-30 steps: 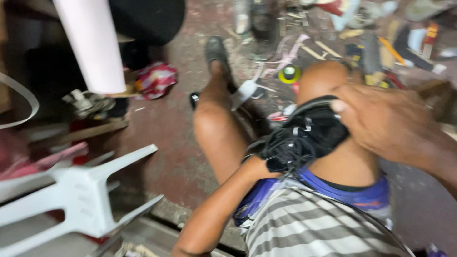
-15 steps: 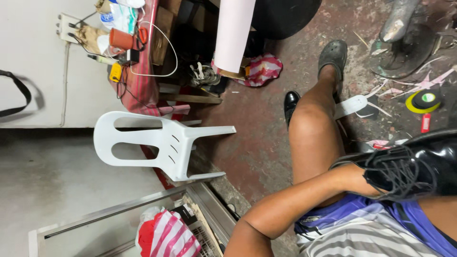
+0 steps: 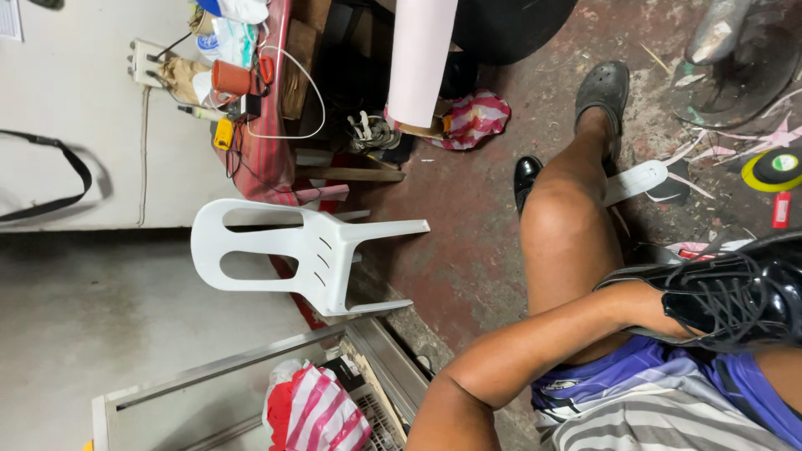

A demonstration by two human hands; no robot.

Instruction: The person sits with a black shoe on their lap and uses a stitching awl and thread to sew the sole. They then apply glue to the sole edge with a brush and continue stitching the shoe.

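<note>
A glossy black lace-up shoe (image 3: pixel 735 292) rests on my lap at the right edge. My left forearm crosses my thigh, and my left hand (image 3: pixel 645 306) goes into the shoe's opening, so the fingers are hidden inside it. My right hand is out of the frame. My bare leg stretches out to a grey clog (image 3: pixel 603 92) on my foot. A second black shoe (image 3: pixel 526 178) lies on the floor beside that leg.
A white plastic chair (image 3: pixel 309 250) lies on its side at the left. A pink roll (image 3: pixel 420 58) stands by a cluttered red table (image 3: pixel 267 159). A red-striped bag (image 3: pixel 313 413) sits in a metal frame below. A fan base (image 3: pixel 735 58) and tape roll (image 3: pixel 773 169) are at far right.
The view has swung left, toward the chair and wall. My right hand, which lay on the shoe a second ago, has left the frame. The left hand stays in the shoe.
</note>
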